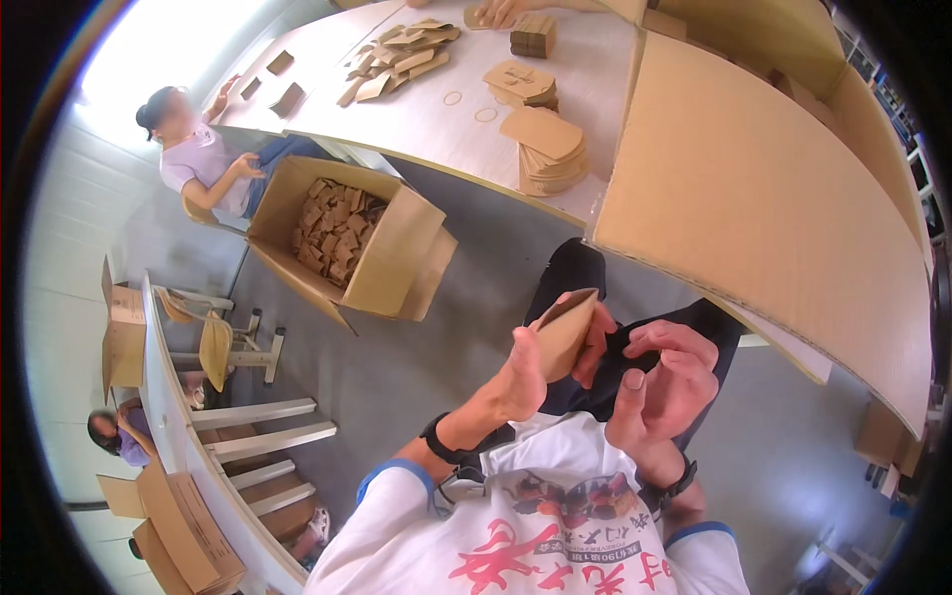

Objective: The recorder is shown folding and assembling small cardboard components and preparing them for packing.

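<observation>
My left hand [529,382] holds a small brown paper pouch [568,332] above my lap, the fingers wrapped round its sides and the thumb along its near face. Its upper edge looks slightly parted. Close by on the right hovers my right hand [669,382], empty, its fingers bent and apart from the thumb. In front of me on the white table [446,139] are a stack of flat brown paper pieces [545,134] and another stack [521,79] behind it. A heap of similar brown pieces [397,59] lies farther left.
A large cardboard carton [397,253] full of small brown pieces stands on the floor at left. A big cardboard sheet [764,178] covers the right side. One person [203,164] sits at the table's left end; another person's hand [501,12] is at the far edge. Two rubber bands [485,115] lie there.
</observation>
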`<state>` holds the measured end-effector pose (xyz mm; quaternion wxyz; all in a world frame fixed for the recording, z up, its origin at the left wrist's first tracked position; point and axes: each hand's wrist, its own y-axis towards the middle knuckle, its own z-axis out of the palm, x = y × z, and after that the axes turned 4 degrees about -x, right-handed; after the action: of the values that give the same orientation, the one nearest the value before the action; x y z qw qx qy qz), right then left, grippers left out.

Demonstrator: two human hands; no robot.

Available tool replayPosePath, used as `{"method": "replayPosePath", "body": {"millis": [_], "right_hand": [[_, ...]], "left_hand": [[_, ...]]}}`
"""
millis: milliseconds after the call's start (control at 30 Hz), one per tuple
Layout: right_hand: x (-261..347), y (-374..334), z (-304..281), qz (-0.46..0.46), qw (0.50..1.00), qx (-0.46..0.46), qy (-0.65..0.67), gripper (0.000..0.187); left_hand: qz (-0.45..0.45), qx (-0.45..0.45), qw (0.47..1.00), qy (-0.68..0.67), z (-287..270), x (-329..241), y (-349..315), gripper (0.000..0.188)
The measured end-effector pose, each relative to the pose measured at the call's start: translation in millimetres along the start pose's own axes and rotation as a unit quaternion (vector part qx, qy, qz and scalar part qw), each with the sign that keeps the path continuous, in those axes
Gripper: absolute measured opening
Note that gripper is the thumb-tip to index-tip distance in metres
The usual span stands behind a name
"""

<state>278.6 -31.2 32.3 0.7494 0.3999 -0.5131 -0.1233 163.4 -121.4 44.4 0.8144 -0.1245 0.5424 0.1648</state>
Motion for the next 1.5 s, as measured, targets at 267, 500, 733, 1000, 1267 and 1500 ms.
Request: {"method": "replayPosePath", "body": {"millis": [267, 500, 733, 1000, 1267, 1500], "right_hand": [[5.5, 17.4, 1.2, -0.119, 0.978, 0.092, -0.142, 0.038], [5.9, 16.8, 2.3, -0.150, 0.952, 0.141, -0.227, 0.037], [-4.5, 8.5, 5.0, -0.163, 0.947, 0.138, -0.241, 0.041], [-13.0, -3.0, -6.6, -0.176, 0.967, 0.094, -0.159, 0.037], [-18.2, -8.9, 2.3, -0.143, 0.966, 0.070, -0.202, 0.039], [-22.3, -4.1, 9.8, -0.198, 0.963, 0.002, -0.184, 0.032]], "left_hand": [[0.021, 0.002, 0.993, 0.118, -2.2, 0.4, -6.8, 0.106], [0.074, 0.003, 0.984, 0.162, 0.8, -5.8, -3.8, 0.102], [0.022, 0.020, 0.974, 0.226, -4.5, -5.2, -7.3, 0.105], [0.095, 0.072, 0.947, 0.298, -0.1, -5.7, -12.5, 0.085], [0.123, 0.019, 0.945, 0.303, -43.3, 46.9, -11.9, 0.062], [0.098, 0.027, 0.978, 0.180, -64.8, 74.2, -0.2, 0.086]]}}
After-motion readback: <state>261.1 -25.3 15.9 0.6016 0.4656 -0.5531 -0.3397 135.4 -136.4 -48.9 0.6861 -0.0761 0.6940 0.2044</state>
